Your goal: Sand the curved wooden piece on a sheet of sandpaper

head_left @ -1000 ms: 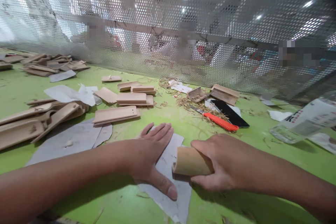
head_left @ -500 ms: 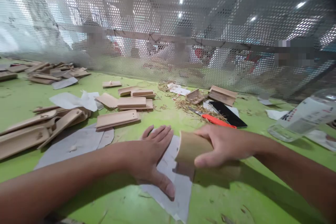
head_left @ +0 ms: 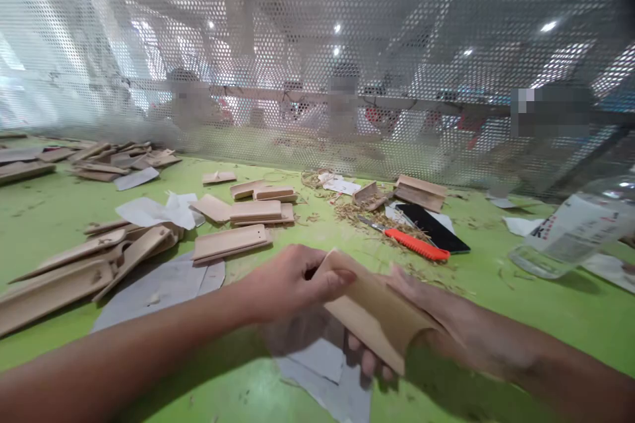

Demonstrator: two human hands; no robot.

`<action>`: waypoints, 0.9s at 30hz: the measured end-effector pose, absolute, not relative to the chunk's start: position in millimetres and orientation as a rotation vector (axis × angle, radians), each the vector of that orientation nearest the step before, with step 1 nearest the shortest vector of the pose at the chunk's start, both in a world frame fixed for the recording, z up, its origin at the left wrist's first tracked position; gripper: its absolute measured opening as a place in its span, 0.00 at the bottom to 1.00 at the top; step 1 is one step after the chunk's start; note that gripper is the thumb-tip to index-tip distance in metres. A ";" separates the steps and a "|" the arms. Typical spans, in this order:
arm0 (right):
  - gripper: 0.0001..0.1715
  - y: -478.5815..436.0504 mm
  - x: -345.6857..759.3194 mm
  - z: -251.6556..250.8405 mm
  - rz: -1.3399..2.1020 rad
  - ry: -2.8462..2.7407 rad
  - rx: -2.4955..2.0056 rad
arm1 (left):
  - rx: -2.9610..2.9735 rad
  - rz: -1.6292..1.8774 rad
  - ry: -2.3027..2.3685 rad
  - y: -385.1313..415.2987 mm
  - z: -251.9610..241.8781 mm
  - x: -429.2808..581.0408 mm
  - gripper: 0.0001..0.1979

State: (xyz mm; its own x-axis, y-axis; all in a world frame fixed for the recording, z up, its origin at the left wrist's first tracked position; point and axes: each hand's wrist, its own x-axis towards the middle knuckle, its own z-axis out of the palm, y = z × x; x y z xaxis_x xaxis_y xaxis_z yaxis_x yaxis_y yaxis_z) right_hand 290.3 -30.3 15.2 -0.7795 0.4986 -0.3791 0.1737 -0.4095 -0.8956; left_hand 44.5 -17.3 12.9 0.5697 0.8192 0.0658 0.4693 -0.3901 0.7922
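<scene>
A curved half-tube piece of bamboo (head_left: 380, 301) is held tilted between my hands, above the green table. My left hand (head_left: 297, 284) is closed on its upper left end, thumb lying over the edge. From the right, my right hand (head_left: 421, 297) wraps round the piece, and its fingertips show below the lower edge. Grey paper sheets (head_left: 322, 360) lie flat on the table beneath the hands. Beyond the right hand are a cutter knife with a red handle (head_left: 417, 244) and a black phone (head_left: 431, 228).
Several bamboo pieces (head_left: 231, 243) lie left of centre, with a stack (head_left: 64, 284) at left and a pile (head_left: 124, 157) farther back. Plant shavings (head_left: 357, 213) surround the knife blade. A clear bottle (head_left: 560, 234) leans at right. A perforated screen (head_left: 278, 46) stands behind, with people beyond it.
My left hand has lifted off the paper and taken hold of the bamboo piece. The piece has been turned, and my right hand has shifted its grip to reach underneath. The view has tilted up.
</scene>
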 end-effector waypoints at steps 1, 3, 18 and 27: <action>0.45 -34.8 292.4 12.9 2.328 -1.505 -0.912 | 1.985 0.546 0.994 -17.8 12.5 44.6 0.23; 0.45 -40.0 295.1 7.0 2.364 -1.421 -0.911 | 1.897 0.487 0.932 -19.4 11.7 45.1 0.25; 0.42 -34.0 303.4 -11.6 2.489 -1.267 -0.878 | 1.672 0.384 0.870 -24.2 10.7 49.5 0.33; 0.47 -13.4 323.7 7.3 0.988 -2.098 -1.279 | 2.275 0.586 1.319 -5.4 -5.8 41.3 0.21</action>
